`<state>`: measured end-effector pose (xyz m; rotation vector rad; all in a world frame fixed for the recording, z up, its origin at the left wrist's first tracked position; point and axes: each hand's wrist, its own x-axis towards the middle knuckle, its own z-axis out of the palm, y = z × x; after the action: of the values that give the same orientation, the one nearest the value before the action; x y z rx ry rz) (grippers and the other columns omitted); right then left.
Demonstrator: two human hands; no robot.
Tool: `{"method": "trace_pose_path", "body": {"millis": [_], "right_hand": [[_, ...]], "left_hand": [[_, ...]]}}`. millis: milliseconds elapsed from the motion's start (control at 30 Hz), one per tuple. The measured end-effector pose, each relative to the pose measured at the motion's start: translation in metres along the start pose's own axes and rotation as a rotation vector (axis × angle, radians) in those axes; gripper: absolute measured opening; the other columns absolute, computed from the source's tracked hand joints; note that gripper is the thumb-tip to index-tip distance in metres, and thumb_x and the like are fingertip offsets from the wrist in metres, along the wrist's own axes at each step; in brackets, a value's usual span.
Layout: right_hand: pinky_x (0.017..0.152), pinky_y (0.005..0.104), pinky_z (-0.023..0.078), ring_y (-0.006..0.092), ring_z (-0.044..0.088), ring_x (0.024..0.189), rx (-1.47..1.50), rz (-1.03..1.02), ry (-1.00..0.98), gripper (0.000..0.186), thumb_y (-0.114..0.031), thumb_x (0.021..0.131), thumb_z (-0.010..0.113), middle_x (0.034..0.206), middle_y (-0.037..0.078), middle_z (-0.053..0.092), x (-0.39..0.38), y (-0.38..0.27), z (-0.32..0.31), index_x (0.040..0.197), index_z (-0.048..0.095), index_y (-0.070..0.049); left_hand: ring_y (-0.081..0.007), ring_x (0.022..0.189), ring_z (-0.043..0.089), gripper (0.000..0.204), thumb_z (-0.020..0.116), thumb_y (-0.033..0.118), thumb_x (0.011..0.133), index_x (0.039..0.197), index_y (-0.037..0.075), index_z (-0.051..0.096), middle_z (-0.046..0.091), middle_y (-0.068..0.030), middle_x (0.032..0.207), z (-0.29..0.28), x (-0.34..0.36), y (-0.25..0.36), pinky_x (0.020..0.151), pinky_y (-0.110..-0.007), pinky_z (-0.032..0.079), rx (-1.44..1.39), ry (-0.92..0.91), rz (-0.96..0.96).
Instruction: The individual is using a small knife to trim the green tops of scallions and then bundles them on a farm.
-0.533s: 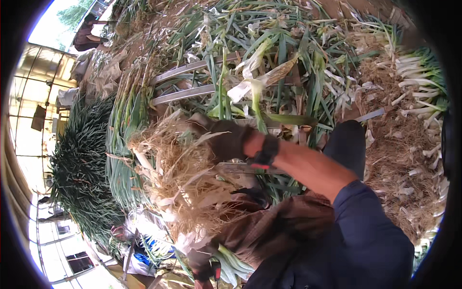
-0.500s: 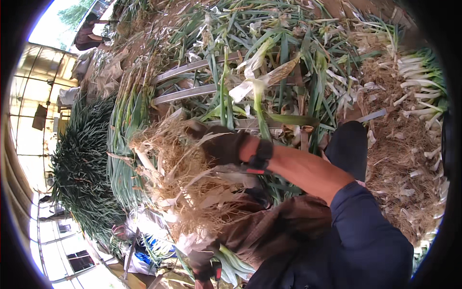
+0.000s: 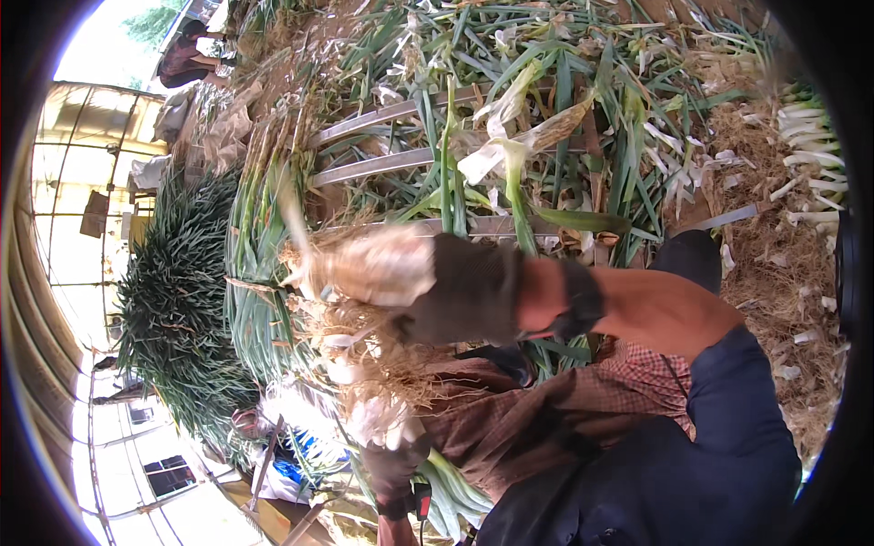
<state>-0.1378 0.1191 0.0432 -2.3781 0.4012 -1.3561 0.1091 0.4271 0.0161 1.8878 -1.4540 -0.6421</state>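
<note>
My right hand point(image 3: 455, 287), in a glove with a dark back and pale fingers, reaches in from the right and is blurred by motion. At its fingertips a blurred pale green onion stalk point(image 3: 293, 218) points upward, apparently in its grip. Just below lies a tangle of tan green onion roots point(image 3: 382, 364) with white stem ends. Against the lower side of these roots, my gloved left hand point(image 3: 390, 455) has its pale fingers curled. What they hold is hidden. Green onion leaves point(image 3: 451, 496) spread beside my left wrist.
To the left stands a big heap of dark green onion leaves point(image 3: 177, 291). Metal rails point(image 3: 373, 168) cross a litter of cut leaves and peelings. Trimmed white stems point(image 3: 810, 146) lie in rows at the right, beside brown roots point(image 3: 751, 273). Another person point(image 3: 187, 56) bends at the far upper left.
My right hand has swung out from over the root bunch, and a blurred stalk now shows at its fingertips. My left hand stays at the roots. The whole view has shifted slightly.
</note>
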Motion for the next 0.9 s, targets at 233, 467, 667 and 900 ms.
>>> {"method": "trace_pose_path", "body": {"millis": [233, 467, 667, 900], "right_hand": [[0.079, 0.0468, 0.061, 0.0358, 0.075, 0.090, -0.757, 0.559, -0.275, 0.064, -0.026, 0.083, 0.080, 0.109, 0.023, 0.071, 0.023, 0.126, -0.101, 0.140, 0.062, -0.005], [0.095, 0.0507, 0.057, 0.0436, 0.073, 0.103, 0.120, 0.409, -0.564, 0.056, -0.028, 0.087, 0.072, 0.116, 0.029, 0.073, -0.036, -0.004, 0.022, 0.131, 0.066, 0.006], [0.074, 0.0440, 0.060, 0.0313, 0.073, 0.080, -0.822, 0.520, -0.174, 0.018, -0.020, 0.080, 0.073, 0.086, 0.018, 0.074, -0.001, 0.133, -0.091, 0.091, 0.079, -0.007], [0.102, 0.0469, 0.058, 0.0408, 0.070, 0.122, -0.307, 0.745, -0.373, 0.096, -0.027, 0.089, 0.082, 0.137, 0.027, 0.066, -0.017, 0.066, -0.108, 0.168, 0.030, -0.012]], "left_hand": [[-0.0151, 0.090, 0.070, 0.062, 0.082, 0.007, 0.063, 0.122, 0.006, 0.064, 0.071, -0.0028, 0.105, 0.001, 0.005, 0.020, 0.081, -0.032, 0.059, 0.171, -0.042, 0.079], [-0.0208, 0.096, 0.071, 0.063, 0.083, 0.011, 0.069, 0.129, 0.006, 0.064, 0.072, -0.0051, 0.110, 0.013, 0.016, 0.043, 0.086, -0.035, 0.059, -0.209, -0.022, -0.138], [-0.0374, 0.114, 0.071, 0.039, 0.064, 0.006, 0.083, 0.120, 0.003, 0.075, 0.072, -0.0182, 0.126, 0.016, 0.016, 0.051, 0.099, -0.047, 0.057, 0.119, -0.045, 0.018], [-0.0378, 0.113, 0.071, 0.045, 0.067, 0.004, 0.079, 0.123, 0.006, 0.076, 0.073, -0.0171, 0.127, 0.018, 0.029, 0.062, 0.096, -0.048, 0.058, 0.064, -0.074, 0.075]]}}
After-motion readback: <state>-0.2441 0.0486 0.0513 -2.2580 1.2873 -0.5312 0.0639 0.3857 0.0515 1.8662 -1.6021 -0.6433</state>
